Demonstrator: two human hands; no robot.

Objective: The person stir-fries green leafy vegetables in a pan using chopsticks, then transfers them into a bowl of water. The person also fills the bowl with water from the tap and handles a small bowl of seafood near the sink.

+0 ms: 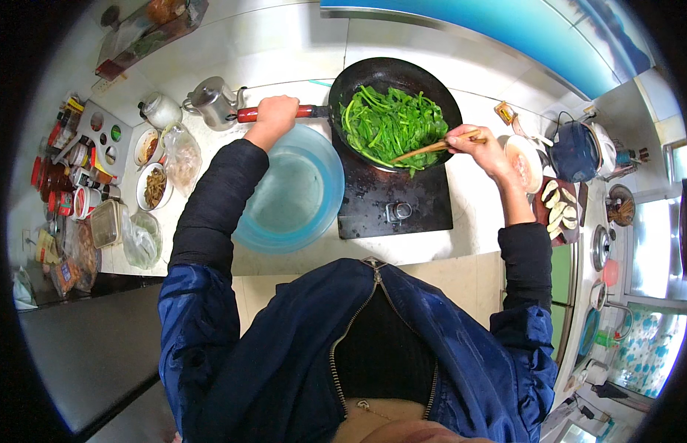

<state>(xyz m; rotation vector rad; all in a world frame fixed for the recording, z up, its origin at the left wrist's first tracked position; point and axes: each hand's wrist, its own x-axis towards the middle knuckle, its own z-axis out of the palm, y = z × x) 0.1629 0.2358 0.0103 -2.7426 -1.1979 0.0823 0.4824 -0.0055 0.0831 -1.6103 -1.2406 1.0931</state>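
Observation:
My left hand (278,115) grips the red handle of a black wok (396,69), which stands over the back of a black cooktop (371,205). Leafy green vegetables (390,122) fill much of the wok. In my right hand (479,147) is a pair of wooden chopsticks (423,150); their tips touch the greens at the wok's near side. A translucent blue plastic basin (288,191) holding what looks like water sits left of the cooktop, below my left forearm.
A metal kettle (210,102), small bowls of food (153,187) and plastic bags (181,158) stand at the left, beside jars (55,174). Rightward are a plate (523,164), a cutting board with pale slices (559,213) and a dark blue pot-shaped appliance (576,150).

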